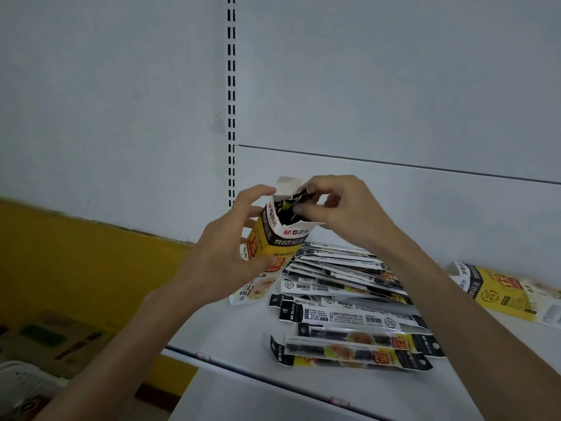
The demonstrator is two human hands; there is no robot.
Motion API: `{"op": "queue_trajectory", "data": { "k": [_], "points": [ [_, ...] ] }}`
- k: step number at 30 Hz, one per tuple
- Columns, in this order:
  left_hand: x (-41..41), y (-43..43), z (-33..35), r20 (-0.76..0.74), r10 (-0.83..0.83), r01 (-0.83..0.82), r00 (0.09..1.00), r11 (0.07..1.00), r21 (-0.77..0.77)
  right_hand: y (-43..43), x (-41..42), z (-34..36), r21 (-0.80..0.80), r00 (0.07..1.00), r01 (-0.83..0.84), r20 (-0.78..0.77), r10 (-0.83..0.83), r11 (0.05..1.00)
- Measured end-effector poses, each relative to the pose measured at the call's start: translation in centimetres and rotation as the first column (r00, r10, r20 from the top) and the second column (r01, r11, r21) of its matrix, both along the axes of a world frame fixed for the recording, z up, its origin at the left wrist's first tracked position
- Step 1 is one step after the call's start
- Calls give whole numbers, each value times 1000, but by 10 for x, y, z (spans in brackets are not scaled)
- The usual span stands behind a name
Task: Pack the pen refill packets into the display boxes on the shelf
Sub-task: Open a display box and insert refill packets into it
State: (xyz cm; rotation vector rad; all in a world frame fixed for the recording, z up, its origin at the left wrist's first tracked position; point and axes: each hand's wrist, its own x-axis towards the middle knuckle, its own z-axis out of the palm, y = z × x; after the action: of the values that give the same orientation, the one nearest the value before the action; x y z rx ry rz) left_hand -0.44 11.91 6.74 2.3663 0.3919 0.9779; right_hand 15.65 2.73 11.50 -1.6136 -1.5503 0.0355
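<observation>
Near frame centre, the left hand (224,253) was wrapped round the body of a yellow-and-black display box (274,238), thumb across its front w/ fingers behind, holding it upright and tilted slightly right above the shelf (230,335). Just right of it, the right hand (340,205) was pinched shut at the box's open top, thumb & fingertips on the dark ends of refill packets (299,203) sticking out of the opening; box's white top flap (288,185) stood up behind them. Exact no. of packets in the pinch: couldn't tell.

Below & right of the hands, a loose pile of packets (349,302) lay flat on the white shelf, overlapping, some barcode side up, some showing yellow print. Far right edge of frame, a second display box (504,291) lay on its side on the shelf, well apart from the held one. Lower left, beyond the shelf edge, cardboard cartons (57,338) sat against a yellow wall (76,256).
</observation>
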Motion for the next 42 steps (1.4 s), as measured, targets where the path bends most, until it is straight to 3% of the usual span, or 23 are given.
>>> {"op": "queue_trajectory", "data": {
  "k": [5, 9, 14, 19, 22, 23, 25, 28, 30, 31, 33, 35, 36, 38, 42],
  "points": [
    [-1, 0, 0, 12, -24, 24, 1000, 1000, 14, -3, 2, -5, 137, 990, -97, -93, 110, 986],
    [0, 0, -1, 10, -17, 17, 1000, 999, 29, 3, -1, -10, 248, 995, -34, -84, 56, 968],
    [1, 3, -4, 16, -9, 8, 1000, 998, 60, 10, -3, -9, 54, 989, 36, 142, -44, 998],
    [1, 4, -3, -14, 8, -6, 1000, 993, 114, 4, -13, 8, -199, 998, -12, -68, -2, 980],
    [4, 4, -5, -20, 39, -35, 999, 989, 144, 3, -10, 10, -281, 1000, 3, 3, -2, 960],
    [6, 4, -6, -24, 48, -44, 999, 987, 155, 4, -7, 8, -261, 998, 24, 68, -7, 965],
    [8, 4, -5, -35, 62, -55, 997, 983, 175, 2, -3, 2, -77, 993, 34, 119, -25, 996],
    [10, 3, -3, -47, 50, -40, 998, 981, 191, -10, 12, -7, 254, 997, 83, -18, -81, 964],
    [10, 2, -2, -56, 43, -32, 998, 982, 184, -21, 30, -12, 326, 986, 164, -86, -144, 931],
    [10, 2, -2, -58, 42, -31, 997, 983, 180, -27, 39, -16, 278, 978, 206, -76, -192, 938],
    [13, 1, -1, -60, 42, -30, 997, 981, 189, -41, 60, -25, -38, 959, 282, 49, -280, 959],
    [15, 0, -2, -54, 45, -34, 998, 980, 195, -50, 75, -45, -411, 936, 339, 238, -260, 846],
    [17, 0, -2, -46, 43, -33, 998, 981, 193, -52, 79, -58, -518, 923, 366, 306, -232, 773],
    [19, -1, -1, -36, 44, -36, 998, 980, 193, -54, 80, -80, -555, 900, 405, 382, -210, 726],
    [20, -1, 1, -28, 62, -54, 998, 975, 217, -57, 75, -91, -418, 889, 400, 394, -234, 816]
  ]
}}
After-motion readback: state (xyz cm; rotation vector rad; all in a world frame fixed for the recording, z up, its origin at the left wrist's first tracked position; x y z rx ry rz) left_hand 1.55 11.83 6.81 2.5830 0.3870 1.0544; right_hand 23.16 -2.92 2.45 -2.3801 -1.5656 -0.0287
